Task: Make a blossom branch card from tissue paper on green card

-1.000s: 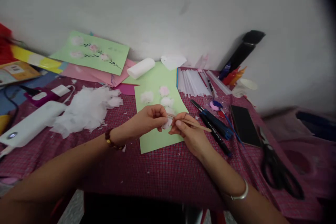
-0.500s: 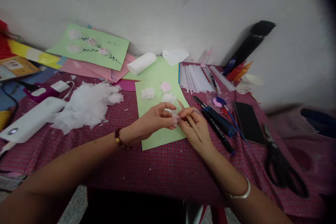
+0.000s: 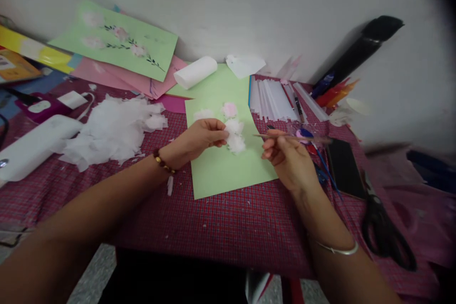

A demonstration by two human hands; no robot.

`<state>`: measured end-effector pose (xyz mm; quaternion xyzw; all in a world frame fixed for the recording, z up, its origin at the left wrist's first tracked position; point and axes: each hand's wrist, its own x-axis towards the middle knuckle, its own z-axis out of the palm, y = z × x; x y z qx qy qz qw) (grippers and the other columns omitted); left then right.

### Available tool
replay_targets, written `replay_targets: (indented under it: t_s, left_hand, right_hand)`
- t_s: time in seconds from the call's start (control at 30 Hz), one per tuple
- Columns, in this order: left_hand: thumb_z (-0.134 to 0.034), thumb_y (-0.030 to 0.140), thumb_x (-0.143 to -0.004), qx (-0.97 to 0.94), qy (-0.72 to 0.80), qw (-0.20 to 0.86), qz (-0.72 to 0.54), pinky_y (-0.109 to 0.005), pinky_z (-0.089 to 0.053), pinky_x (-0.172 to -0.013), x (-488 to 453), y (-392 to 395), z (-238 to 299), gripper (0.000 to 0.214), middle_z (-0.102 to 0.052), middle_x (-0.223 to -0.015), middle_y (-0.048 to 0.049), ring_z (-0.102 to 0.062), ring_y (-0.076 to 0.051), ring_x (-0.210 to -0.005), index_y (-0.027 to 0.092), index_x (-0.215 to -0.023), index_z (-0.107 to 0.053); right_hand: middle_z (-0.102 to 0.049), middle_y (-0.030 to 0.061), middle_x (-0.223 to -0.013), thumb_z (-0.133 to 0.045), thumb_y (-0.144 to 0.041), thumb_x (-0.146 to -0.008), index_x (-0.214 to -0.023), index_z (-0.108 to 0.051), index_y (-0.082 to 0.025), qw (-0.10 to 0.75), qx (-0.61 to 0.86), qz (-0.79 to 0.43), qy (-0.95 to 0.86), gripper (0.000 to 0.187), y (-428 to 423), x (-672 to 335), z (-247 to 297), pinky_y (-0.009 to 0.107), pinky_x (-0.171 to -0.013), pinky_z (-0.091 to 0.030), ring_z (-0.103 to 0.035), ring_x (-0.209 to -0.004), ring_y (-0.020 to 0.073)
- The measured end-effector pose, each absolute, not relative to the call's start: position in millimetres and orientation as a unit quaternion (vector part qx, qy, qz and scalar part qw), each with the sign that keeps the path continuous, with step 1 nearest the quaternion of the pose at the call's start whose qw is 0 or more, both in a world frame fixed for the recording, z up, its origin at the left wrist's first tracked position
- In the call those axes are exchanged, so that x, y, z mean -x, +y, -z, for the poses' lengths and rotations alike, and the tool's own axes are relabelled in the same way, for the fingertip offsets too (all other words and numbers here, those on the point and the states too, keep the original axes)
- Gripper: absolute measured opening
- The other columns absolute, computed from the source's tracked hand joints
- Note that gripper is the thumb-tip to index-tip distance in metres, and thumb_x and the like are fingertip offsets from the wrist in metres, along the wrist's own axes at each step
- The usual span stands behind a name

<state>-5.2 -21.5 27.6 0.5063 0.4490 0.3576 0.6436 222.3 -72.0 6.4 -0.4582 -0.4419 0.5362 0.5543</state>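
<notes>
**Fluffy flowers (image 3: 234, 127) on a green sheet (image 3: 231, 175)**

The sheet lies on a table (image 3: 221, 242) covered in red check. Four flowers sit on its upper half: a pink one, two white ones touching just below it, and a pale one further left, partly behind the left hand (image 3: 209, 136). That hand reaches over the sheet's left edge, thumb and fingers drawn together at the rim of the white flowers; whether they pinch one, I cannot tell. The right hand (image 3: 292, 159), at the sheet's right edge, pinches a thin stick (image 3: 263, 136) between thumb and fingers, its tip pointing left above the sheet, apart from the flowers. Left of the sheet is a heap of tissue (image 3: 114, 128); behind the sheet, a white roll (image 3: 195, 72). To the sheet's right lie white strips (image 3: 272, 99), a black slab (image 3: 345, 168) and, farthest out, scissors (image 3: 384, 235).
</notes>
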Motion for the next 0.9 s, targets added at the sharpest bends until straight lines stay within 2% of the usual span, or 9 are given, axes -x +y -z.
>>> replay_targets:
  t_s: [0.1,0.2,0.3,0.47,0.6,0.73,0.9]
  left_hand:
    - [-0.064,0.013,-0.075,-0.478,0.459,0.65,-0.37,-0.023,-0.046,-0.062,12,-13,-20,0.009,-0.059,-0.068,0.0009,-0.055,-0.007,-0.06,0.016,-0.073,-0.057]
    - [-0.065,0.015,-0.076,-0.479,0.45,0.656,-0.37,-0.022,-0.043,-0.057,16,-8,-13,0.008,-0.058,-0.067,0.0005,-0.054,-0.007,-0.058,0.016,-0.074,-0.058]
    - [-0.065,0.016,-0.077,-0.494,0.431,0.661,-0.365,-0.022,-0.038,-0.052,18,-6,-8,0.007,-0.057,-0.063,0.001,-0.049,-0.006,-0.052,0.016,-0.073,-0.059]
    - [-0.066,0.017,-0.074,-0.527,0.44,0.633,-0.36,-0.021,-0.034,-0.051,16,-6,-5,0.007,-0.053,-0.059,0.0029,-0.042,-0.005,-0.049,0.016,-0.07,-0.06]
    - [-0.061,0.012,-0.071,-0.522,0.461,0.624,-0.355,-0.022,-0.035,-0.053,16,-4,-5,0.007,-0.055,-0.064,0.0009,-0.043,-0.006,-0.052,0.016,-0.066,-0.058]
    - [-0.057,0.009,-0.07,-0.511,0.456,0.644,-0.341,-0.025,-0.035,-0.053,18,0,-3,0.01,-0.054,-0.06,0.0004,-0.046,-0.008,-0.051,0.017,-0.064,-0.055]
    - [-0.063,0.02,-0.07,-0.619,0.438,0.598,-0.259,-0.023,-0.027,-0.048,16,-10,-10,0.003,-0.051,-0.055,0.0029,-0.039,-0.007,-0.047,0.017,-0.068,-0.063]
  right_hand:
    - [-0.057,-0.0005,-0.065,-0.056,-0.046,-0.087,-0.093,-0.07,-0.023,0.532,0.476,-0.522,-0.467,0.027,-68,-230,1,0.027,-0.048,-0.041,-0.046,-0.049,0.0102]
    - [-0.058,-0.0013,-0.064,-0.065,-0.039,-0.083,-0.085,-0.07,-0.022,0.504,0.509,-0.483,-0.504,0.017,-67,-229,8,0.026,-0.048,-0.038,-0.047,-0.051,0.0094]
    - [-0.059,-0.0021,-0.064,-0.068,-0.032,-0.079,-0.08,-0.067,-0.022,0.497,0.526,-0.448,-0.525,0.01,-67,-223,9,0.025,-0.049,-0.039,-0.05,-0.052,0.0099]
    - [-0.059,-0.002,-0.065,-0.068,-0.033,-0.078,-0.078,-0.063,-0.022,0.478,0.54,-0.436,-0.539,0.012,-67,-215,6,0.027,-0.054,-0.046,-0.053,-0.056,0.0117]
    - [-0.06,-0.0021,-0.067,-0.067,-0.034,-0.079,-0.081,-0.062,-0.022,0.478,0.537,-0.431,-0.545,0.012,-65,-213,9,0.027,-0.055,-0.046,-0.053,-0.056,0.0115]
    - [-0.063,-0.001,-0.074,-0.067,-0.033,-0.08,-0.083,-0.064,-0.022,0.489,0.531,-0.424,-0.547,0.012,-63,-213,14,0.027,-0.054,-0.045,-0.053,-0.056,0.0105]
    - [-0.065,-0.0008,-0.077,-0.066,-0.03,-0.081,-0.085,-0.066,-0.023,0.495,0.526,-0.426,-0.546,0.008,-62,-213,17,0.026,-0.054,-0.044,-0.054,-0.057,0.0099]
